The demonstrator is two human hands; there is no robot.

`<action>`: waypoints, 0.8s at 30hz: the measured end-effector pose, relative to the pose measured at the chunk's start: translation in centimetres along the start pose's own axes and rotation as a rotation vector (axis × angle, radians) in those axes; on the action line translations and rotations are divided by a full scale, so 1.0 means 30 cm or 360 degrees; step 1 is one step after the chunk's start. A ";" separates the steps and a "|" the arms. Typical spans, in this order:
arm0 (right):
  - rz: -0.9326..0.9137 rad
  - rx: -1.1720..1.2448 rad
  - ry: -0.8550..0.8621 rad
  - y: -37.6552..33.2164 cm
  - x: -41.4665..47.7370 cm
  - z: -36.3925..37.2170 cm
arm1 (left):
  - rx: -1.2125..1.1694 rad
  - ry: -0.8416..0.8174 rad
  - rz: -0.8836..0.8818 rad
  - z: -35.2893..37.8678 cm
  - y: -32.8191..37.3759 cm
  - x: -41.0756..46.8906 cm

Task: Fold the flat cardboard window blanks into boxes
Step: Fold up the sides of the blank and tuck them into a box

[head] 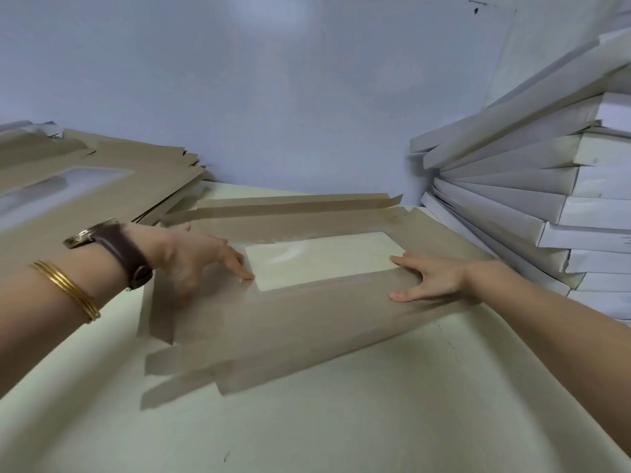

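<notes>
One cardboard blank [307,322] lies before us; our left hand [201,257] presses left of its window [324,261], our right hand [430,279] right of it, both outstretched, grasping nothing.

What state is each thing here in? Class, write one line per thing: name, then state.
blank: lying on the table, unfolded except a lifted far flap.
window: clear, table showing through.
left hand: open, fingertips pressing the blank.
right hand: open, flat on the blank.
blank stack: flat, piled at left.
white stack: piled at right, upper pieces tilted.
watch: strapped on left wrist.
</notes>
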State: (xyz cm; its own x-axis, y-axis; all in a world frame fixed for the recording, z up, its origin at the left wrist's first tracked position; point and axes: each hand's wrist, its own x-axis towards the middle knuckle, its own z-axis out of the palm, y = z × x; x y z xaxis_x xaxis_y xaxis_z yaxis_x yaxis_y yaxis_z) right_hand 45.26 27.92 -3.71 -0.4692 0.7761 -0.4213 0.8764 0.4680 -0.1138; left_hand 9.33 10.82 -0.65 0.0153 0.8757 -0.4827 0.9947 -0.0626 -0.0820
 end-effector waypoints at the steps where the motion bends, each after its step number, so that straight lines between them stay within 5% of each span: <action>1: 0.0028 0.0013 0.0024 -0.016 -0.008 0.013 | 0.0072 0.0033 -0.0058 0.002 -0.001 0.006; 12: 0.0355 -0.0491 0.0321 -0.337 -0.071 0.139 | -0.0126 0.0642 0.0062 0.021 0.259 0.071; 24: -0.0090 -0.0615 0.0414 -0.481 -0.168 0.131 | -0.0228 0.0508 -0.0423 0.043 0.423 0.127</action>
State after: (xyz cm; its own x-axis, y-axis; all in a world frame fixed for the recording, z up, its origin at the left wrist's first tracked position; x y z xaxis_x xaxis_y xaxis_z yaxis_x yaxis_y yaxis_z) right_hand 35.41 15.61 -3.49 -0.5701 0.8019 -0.1789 0.7670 0.5975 0.2339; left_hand 21.87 12.73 -4.66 -0.2348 0.9578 -0.1656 0.9720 0.2323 -0.0347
